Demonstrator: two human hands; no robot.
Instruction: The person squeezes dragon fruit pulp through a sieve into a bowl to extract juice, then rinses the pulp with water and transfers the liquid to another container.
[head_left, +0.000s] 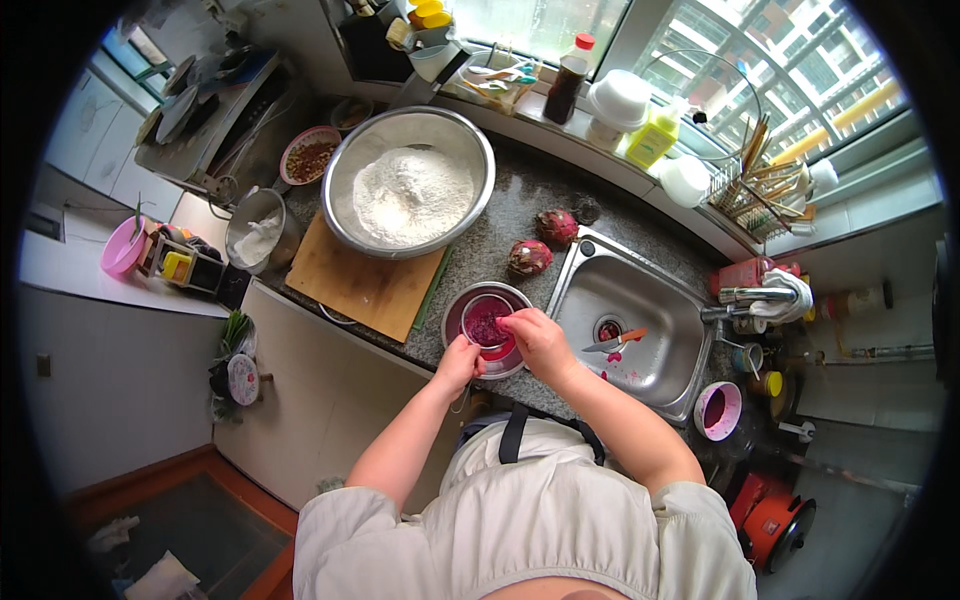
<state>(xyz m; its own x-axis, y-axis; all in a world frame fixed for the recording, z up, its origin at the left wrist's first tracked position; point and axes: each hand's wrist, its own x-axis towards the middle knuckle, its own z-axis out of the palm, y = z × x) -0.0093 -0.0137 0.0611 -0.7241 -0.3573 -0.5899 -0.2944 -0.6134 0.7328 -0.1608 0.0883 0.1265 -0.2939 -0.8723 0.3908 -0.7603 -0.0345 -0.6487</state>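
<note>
My left hand (459, 366) grips a round sieve (469, 309) at its near side, where the handle seems to pass under my fingers. The sieve rests in or over a steel bowl (451, 315) at the counter's front edge. Dark magenta dragon fruit pulp (486, 319) fills the sieve, and red liquid (504, 365) shows below it. Bunched fingers of my right hand (541, 341) hang over the sieve's right rim, bright pink at the tips. Whether they pinch pulp or are only stained cannot be told. Two whole dragon fruits (530, 258) lie beyond the bowl.
A large steel basin (334, 187) of flour overlaps a wooden cutting board (375, 292) on my left. To my right, an orange-handled knife (615, 341) lies across the drain of the sink (660, 300). A pink-stained bowl (731, 431) stands beyond it. Bottles and chopsticks line the windowsill.
</note>
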